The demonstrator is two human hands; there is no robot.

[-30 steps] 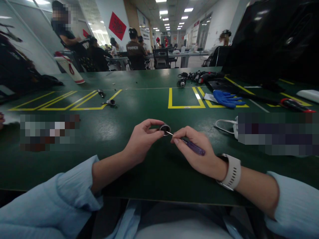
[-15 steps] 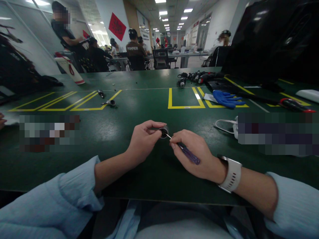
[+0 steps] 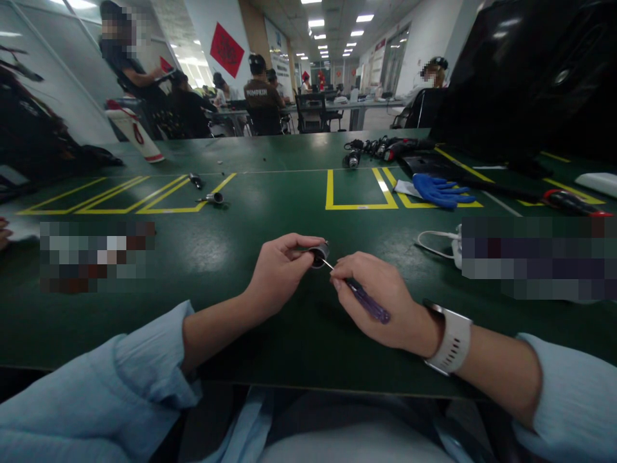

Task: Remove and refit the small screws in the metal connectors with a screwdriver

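Over the near middle of the green table, my left hand (image 3: 279, 273) pinches a small grey metal cylinder (image 3: 320, 254) between thumb and fingers. Its dark open end faces right and toward me. My right hand (image 3: 378, 299) is closed round a screwdriver (image 3: 369, 304) with a translucent purple handle. The thin metal shaft reaches into the cylinder's opening; where the tip touches inside is hidden.
Small metal parts (image 3: 215, 199) lie by yellow tape at the left. A blue glove (image 3: 441, 191), black cables (image 3: 371, 149) and a white cable (image 3: 436, 244) are on the right. A white cup-like container (image 3: 137, 136) stands back left. People sit beyond the table.
My right hand and the screwdriver have shifted very slightly to the right, and the cylinder has turned a little. My left hand stays almost in place.
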